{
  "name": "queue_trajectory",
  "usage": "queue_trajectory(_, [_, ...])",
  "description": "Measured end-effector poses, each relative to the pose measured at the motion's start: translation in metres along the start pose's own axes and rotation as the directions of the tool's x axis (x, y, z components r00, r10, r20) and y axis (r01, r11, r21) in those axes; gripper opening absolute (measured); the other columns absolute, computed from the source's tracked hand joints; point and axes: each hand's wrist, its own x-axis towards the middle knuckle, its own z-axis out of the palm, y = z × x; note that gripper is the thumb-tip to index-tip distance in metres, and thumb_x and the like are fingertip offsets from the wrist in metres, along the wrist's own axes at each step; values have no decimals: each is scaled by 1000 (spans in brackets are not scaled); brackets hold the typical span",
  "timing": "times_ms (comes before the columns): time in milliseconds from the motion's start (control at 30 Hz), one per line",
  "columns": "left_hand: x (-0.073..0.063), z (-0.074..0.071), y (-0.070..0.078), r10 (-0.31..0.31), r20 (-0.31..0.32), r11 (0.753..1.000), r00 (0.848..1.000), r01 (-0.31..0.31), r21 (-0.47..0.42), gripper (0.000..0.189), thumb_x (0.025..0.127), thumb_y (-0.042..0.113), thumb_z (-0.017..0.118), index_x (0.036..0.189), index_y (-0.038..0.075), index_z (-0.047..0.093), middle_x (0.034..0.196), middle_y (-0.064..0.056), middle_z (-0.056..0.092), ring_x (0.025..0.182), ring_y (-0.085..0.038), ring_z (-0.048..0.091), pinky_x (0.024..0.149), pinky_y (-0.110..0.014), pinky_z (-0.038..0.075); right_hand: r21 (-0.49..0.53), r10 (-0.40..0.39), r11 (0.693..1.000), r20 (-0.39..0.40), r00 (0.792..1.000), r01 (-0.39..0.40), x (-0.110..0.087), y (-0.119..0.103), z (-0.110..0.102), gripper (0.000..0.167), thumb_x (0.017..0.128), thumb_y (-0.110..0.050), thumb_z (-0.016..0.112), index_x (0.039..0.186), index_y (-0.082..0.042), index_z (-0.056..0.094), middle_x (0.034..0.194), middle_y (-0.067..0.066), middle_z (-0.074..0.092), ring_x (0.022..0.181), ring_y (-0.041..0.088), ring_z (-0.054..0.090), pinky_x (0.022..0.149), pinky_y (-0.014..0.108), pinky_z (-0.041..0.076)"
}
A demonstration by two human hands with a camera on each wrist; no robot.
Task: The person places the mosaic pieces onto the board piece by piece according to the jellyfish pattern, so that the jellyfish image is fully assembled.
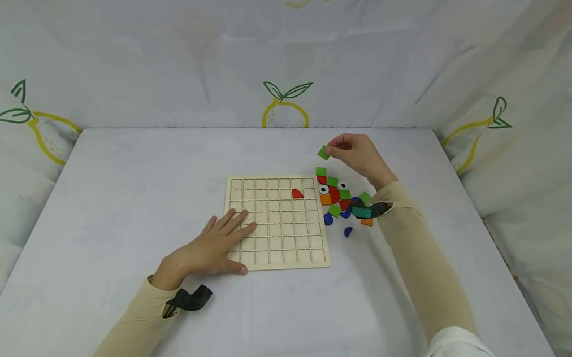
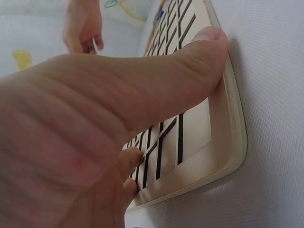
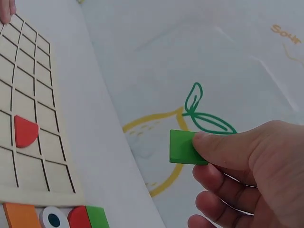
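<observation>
A pale wooden grid board [image 1: 281, 229] lies on the table, its squares outlined by dark grooves. One red quarter-circle piece [image 1: 297, 193] sits in a square near its far right corner. My left hand [image 1: 213, 246] rests with spread fingers on the board's near left corner, the thumb [image 2: 204, 52] lying along the near edge. Past the board's far right corner, my right hand [image 1: 362, 155] pinches a green square tile [image 3: 183, 147] between thumb and fingers, raised over the table.
Right of the board lies a loose heap of pieces: green squares [image 1: 334, 210], red shapes [image 1: 334, 194], white eye discs [image 1: 342, 186], orange tiles [image 1: 326, 200] and blue pieces [image 1: 328, 219]. My right wrist camera [image 1: 370, 210] overlaps part of the heap. A lemon-printed cloth [image 1: 173, 66] hangs behind the table.
</observation>
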Motion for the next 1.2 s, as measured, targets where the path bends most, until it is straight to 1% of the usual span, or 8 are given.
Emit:
queue_trajectory(200, [0,1,-2,3,6,1000,1000,-3,3,96,86,41,79,162,14,25,172,-14,5,159,-40,-1,124,-68,3,14,-30,999,30,999,30,4,-16,14,24,100,-29,64,113,-9,68,114,14,68,109,30,58,104,45,46])
queue_trajectory(300, [1,2,-3,2,7,1000,1000,-2,4,96,86,42,79,162,15,26,172,-14,5,159,-40,-1,124,-68,3,26,-50,998,51,997,48,7,-21,22,23,100,-28,64,112,-9,68,114,15,68,112,33,59,104,46,47])
queue_trajectory(400, [1,2,-2,-3,10,1000,1000,3,1,96,86,42,79,162,16,25,172,-13,5,159,-39,-2,124,-67,2,48,-59,997,75,995,56,8,-26,31,21,100,-28,65,110,-10,68,112,12,69,112,34,59,102,45,48])
queue_trajectory(567, [1,2,-2,-8,9,1000,1000,8,1,97,86,42,79,162,16,25,172,-13,4,159,-39,-3,124,-67,2,45,-102,994,124,987,97,10,-31,46,19,100,-25,65,109,-10,70,109,9,69,107,32,60,96,40,49])
queue_trajectory(733, [2,1,-1,-19,18,1000,1000,19,10,98,86,44,79,163,18,23,173,-10,2,160,-37,-5,125,-65,1,20,-146,989,185,972,145,12,-29,60,17,101,-22,63,108,-9,71,107,8,70,102,31,61,89,36,49])
queue_trajectory(800, [2,1,-1,-18,18,1000,1000,17,13,98,86,44,78,163,18,23,173,-10,2,160,-36,-5,125,-65,1,-2,-156,987,208,966,160,13,-28,65,17,101,-23,63,107,-9,72,107,8,71,99,28,61,86,34,50])
queue_trajectory(1000, [2,-1,-1,-10,13,1000,1000,10,11,97,86,43,78,163,17,24,173,-12,3,159,-38,-4,125,-66,2,-25,-140,988,256,956,151,14,-22,80,17,101,-24,63,106,-11,73,106,6,72,93,20,59,83,32,49])
queue_trajectory(1200, [1,-1,-1,-7,13,1000,1000,7,3,97,86,44,78,162,16,24,172,-12,3,159,-38,-4,124,-67,1,-109,-161,974,293,943,200,16,-17,87,17,101,-26,64,105,-13,74,101,5,72,85,19,57,76,32,48])
